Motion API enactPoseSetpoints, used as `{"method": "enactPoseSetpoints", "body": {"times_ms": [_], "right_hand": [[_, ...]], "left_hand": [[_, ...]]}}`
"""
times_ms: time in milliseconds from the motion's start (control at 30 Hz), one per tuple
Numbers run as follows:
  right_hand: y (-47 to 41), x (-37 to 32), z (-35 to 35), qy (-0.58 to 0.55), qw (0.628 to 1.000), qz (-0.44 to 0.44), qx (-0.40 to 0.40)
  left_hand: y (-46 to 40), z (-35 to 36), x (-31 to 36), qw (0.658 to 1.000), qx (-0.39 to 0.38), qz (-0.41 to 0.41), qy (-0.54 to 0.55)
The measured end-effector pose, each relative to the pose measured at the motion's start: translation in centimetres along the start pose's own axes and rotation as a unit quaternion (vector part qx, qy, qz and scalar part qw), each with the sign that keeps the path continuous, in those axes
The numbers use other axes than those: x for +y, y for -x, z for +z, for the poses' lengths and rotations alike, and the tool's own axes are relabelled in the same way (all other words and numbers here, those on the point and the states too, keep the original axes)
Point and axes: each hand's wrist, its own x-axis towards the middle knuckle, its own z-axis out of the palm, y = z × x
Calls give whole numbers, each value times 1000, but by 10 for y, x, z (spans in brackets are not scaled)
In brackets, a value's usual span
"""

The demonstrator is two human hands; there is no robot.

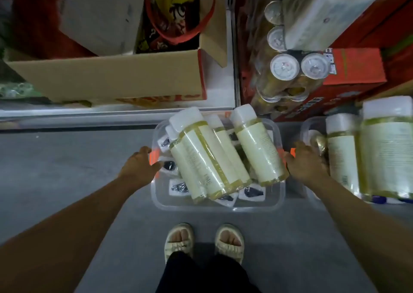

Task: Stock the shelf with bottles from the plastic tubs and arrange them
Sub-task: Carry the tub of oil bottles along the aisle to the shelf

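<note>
A clear plastic tub (218,205) sits on the grey floor in front of my feet. Several pale yellow bottles (201,156) with white caps lie piled in it over small white packets. My left hand (139,163) grips the tub's orange left handle (154,156). My right hand (306,165) grips the right rim at its orange handle (292,152). A second clear tub (309,127) stands to the right, holding more bottles (384,149) of the same kind. The shelf (233,53) lies ahead, its low edge just beyond the tub.
An open cardboard box (107,76) with a red bag (178,9) sits on the shelf at left. Shrink-wrapped bottles with round lids (285,67) and red cartons (355,67) fill the shelf at right. My sandalled feet (204,241) stand just behind the tub.
</note>
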Motion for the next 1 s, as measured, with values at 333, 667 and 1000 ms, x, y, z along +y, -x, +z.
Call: {"method": "enactPoseSetpoints", "body": {"times_ms": [333,667,1000], "right_hand": [[-50,9,36,-98,992,60,-57],[-43,4,38,-160,981,56,-93],[-41,-6,39,-282,946,108,-115]], "left_hand": [[-60,44,-21,994,-8,-76,76],[-74,58,-28,981,-28,-105,160],[-72,54,-24,977,-45,-113,173]]}}
